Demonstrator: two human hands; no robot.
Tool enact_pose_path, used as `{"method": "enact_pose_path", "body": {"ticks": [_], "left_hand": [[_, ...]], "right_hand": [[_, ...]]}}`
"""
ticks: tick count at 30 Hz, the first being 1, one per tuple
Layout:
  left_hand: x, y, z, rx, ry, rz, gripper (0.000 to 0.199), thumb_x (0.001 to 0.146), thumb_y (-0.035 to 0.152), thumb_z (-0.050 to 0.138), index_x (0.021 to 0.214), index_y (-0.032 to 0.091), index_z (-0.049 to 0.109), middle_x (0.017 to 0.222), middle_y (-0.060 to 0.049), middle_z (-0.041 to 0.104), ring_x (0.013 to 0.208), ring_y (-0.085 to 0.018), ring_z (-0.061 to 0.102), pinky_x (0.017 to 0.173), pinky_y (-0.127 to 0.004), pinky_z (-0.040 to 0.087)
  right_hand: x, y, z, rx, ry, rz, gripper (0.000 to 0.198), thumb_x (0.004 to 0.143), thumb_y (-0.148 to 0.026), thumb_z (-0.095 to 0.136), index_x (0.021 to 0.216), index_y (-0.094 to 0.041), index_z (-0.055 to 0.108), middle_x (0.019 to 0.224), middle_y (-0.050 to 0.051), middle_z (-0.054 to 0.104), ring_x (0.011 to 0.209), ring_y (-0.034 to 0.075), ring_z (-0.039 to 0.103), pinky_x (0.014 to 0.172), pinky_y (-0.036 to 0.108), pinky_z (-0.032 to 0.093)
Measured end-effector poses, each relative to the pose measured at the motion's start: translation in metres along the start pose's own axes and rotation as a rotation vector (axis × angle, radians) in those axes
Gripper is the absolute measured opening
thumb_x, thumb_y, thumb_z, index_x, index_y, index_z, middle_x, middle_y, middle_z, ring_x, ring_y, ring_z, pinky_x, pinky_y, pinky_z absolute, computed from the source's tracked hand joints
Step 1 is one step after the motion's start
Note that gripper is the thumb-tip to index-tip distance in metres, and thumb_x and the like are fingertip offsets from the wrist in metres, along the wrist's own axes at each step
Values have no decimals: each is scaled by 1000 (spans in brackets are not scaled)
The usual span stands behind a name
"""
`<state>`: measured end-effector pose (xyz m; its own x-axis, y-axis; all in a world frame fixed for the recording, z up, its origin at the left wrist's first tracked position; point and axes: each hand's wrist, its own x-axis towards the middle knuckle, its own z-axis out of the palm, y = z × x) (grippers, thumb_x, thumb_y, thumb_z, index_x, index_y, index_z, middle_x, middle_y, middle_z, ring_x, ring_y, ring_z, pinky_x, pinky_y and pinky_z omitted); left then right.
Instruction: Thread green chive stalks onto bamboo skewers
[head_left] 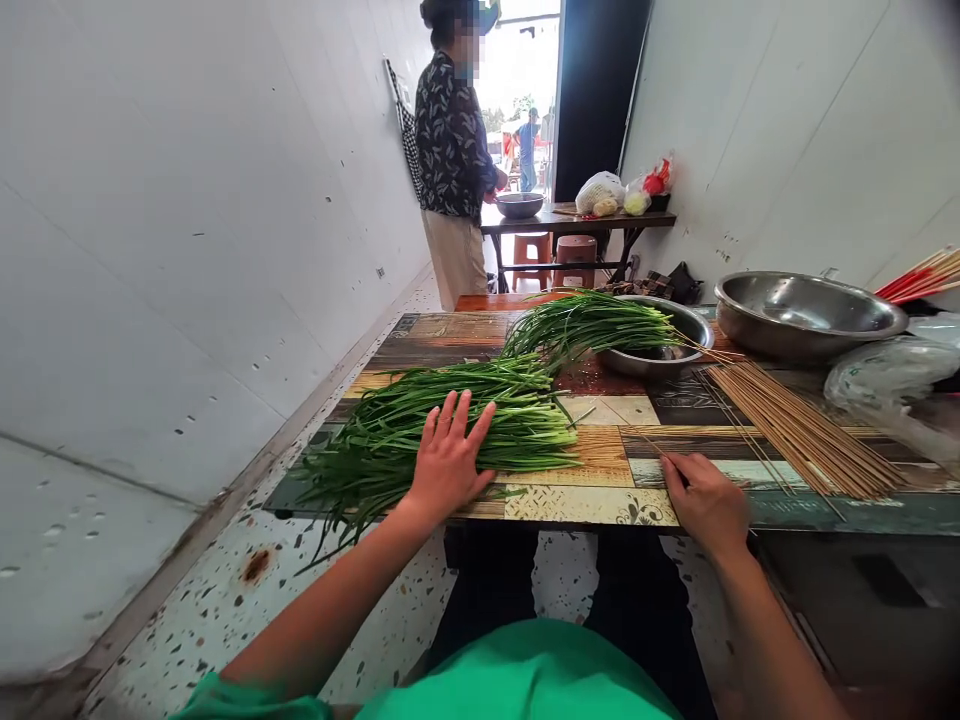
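Note:
My left hand (448,455) lies with spread fingers on a heap of green garlic chives (525,430), whose pale cut ends point right and whose leaves droop over the table's near left edge. To the right, my right hand (705,500) rests at the table's front edge, its fingers closed around a thin bamboo skewer (646,438) that points up and left toward the chive ends. Beyond the heap, a second bunch of chives (592,325) lies partly over a steel bowl (652,368), with skewers sticking out of its cut ends.
Many loose bamboo skewers (806,430) lie right of my right hand. Behind them are a large steel basin (810,335) and a clear plastic bag (885,385). A person (454,150) stands at a farther table with a bowl (520,206). A white wall runs along the left.

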<state>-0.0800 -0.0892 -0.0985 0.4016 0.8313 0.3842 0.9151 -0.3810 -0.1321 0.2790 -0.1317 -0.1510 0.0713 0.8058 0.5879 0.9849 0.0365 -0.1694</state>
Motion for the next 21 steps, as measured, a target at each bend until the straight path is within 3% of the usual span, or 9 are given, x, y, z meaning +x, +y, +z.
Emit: {"method": "enact_pose_path", "body": {"ticks": [5,11,14,17,21], "left_hand": [[22,-16,22,23,-98,13,86,75,37,68,149,18,30,146,-17,42,135,-34,37,109,-47,28],[52,-34,32,22,-132,123,79,75,28,64,147,19,33,140,-15,49,127,-30,44,103,-43,34],[43,-32,30,-22,-154,144,83,73,31,63,148,17,31,143,-16,45,131,-30,40,108,-43,29],[32,-29,25,-76,-181,137,92,71,39,63,151,16,23,152,-17,31,140,-31,28,115,-45,17],[38,-32,11,-152,-374,142,100,71,46,62,153,15,14,156,-18,23,144,-31,22,117,-47,11]], "right_hand": [[0,-2,-1,0,-32,34,32,95,-35,46,85,-20,73,72,2,64,61,13,54,54,27,26],[0,-3,-3,27,-15,46,31,94,-34,47,85,-20,73,74,3,64,64,14,54,55,26,27],[0,-3,-2,25,-18,47,32,94,-35,47,84,-19,73,75,4,65,63,14,54,56,27,27],[0,-1,0,21,-16,44,33,93,-35,47,84,-18,73,75,5,66,64,15,54,56,27,27],[0,1,3,50,-20,47,32,92,-35,48,84,-18,73,75,6,65,67,16,54,57,28,29]]}}
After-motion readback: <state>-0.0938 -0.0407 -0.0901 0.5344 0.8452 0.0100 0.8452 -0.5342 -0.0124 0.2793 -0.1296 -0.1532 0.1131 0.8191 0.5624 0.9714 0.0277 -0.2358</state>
